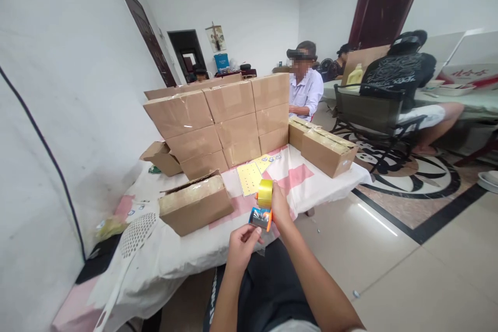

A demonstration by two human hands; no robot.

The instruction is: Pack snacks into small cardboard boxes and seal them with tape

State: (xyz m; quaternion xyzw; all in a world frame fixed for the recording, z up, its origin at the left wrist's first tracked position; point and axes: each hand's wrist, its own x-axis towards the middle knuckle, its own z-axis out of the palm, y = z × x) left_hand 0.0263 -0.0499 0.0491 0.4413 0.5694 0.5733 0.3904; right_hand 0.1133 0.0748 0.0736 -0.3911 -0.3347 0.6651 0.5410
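Gleaming yellow tape roll [265, 193], orange dispenser [260, 218]

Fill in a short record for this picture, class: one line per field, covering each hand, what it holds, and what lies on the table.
right hand: grips a tape dispenser with a yellowish roll, held above the table edge
left hand: fingertips pinch at the dispenser's lower end
table: covered with a white and pink cloth
nearest box: cardboard, lying just left of the hands
stacked boxes: cardboard, three rows high at the far side
yellow sheet: flat on the cloth beyond the hands
other people: seated in the background
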